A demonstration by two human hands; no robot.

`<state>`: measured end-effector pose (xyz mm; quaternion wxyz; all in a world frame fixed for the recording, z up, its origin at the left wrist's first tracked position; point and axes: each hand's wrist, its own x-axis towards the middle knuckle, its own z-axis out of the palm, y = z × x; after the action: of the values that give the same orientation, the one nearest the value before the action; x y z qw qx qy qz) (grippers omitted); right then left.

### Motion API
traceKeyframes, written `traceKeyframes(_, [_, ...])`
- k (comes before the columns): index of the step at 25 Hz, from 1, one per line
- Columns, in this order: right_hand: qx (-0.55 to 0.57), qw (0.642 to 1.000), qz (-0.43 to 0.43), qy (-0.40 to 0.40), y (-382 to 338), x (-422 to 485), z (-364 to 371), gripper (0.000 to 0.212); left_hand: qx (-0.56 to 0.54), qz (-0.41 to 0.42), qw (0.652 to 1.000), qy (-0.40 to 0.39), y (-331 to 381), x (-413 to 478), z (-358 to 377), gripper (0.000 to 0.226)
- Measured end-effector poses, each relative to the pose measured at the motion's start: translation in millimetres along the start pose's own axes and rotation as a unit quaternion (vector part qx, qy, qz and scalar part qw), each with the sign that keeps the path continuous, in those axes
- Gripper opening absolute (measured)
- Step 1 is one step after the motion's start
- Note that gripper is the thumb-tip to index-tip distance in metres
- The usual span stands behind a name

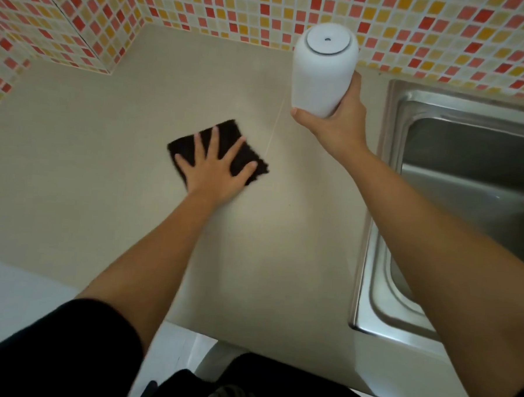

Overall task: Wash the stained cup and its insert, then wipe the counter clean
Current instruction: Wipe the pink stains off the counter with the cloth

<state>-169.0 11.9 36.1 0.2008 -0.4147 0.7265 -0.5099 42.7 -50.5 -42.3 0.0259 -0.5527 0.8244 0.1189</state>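
A tall white cup [321, 68] with a lid on top is held upright above the back of the counter by my right hand [339, 119], which grips its lower part. My left hand [217, 167] lies flat, fingers spread, on a dark folded cloth [227, 135] that rests on the beige counter [104, 165] near its middle. The cup's insert is not visible.
A stainless steel sink [468, 185] is set into the counter at the right, under my right forearm. Mosaic tiles in red, orange and cream [204, 4] cover the back wall and a jutting corner at the left. The counter's front edge is near my body.
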Motion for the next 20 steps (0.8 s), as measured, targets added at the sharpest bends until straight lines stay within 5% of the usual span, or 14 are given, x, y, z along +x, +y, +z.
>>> traceKeyframes(3, [-0.008,1.000,-0.015,0.005,-0.4,7.9,0.5,0.091,0.025,0.120,0.992,-0.005,62.1,-25.5,20.1,0.066])
traceKeyframes(6, [-0.003,1.000,-0.019,0.006,2.0,12.6,4.1,0.092,0.057,0.291,0.955,-0.001,47.5,-129.7,36.9,0.066])
traceKeyframes(9, [0.019,1.000,-0.014,0.006,6.7,12.3,2.8,0.092,0.090,0.319,0.943,0.017,-41.5,-168.8,27.7,0.066])
traceKeyframes(12, [0.028,0.999,-0.015,-0.018,11.8,15.7,-6.8,0.094,0.095,0.270,0.958,0.021,-100.5,-96.1,7.1,0.065])
traceKeyframes(16, [0.005,0.998,-0.045,-0.032,12.0,33.1,-24.7,0.097,0.087,0.263,0.961,-0.002,-22.4,-9.1,5.9,0.070])
traceKeyframes(20, [0.003,0.997,-0.047,-0.053,18.1,44.4,-32.9,0.100,0.093,0.425,0.901,-0.007,58.0,-55.1,23.0,0.067])
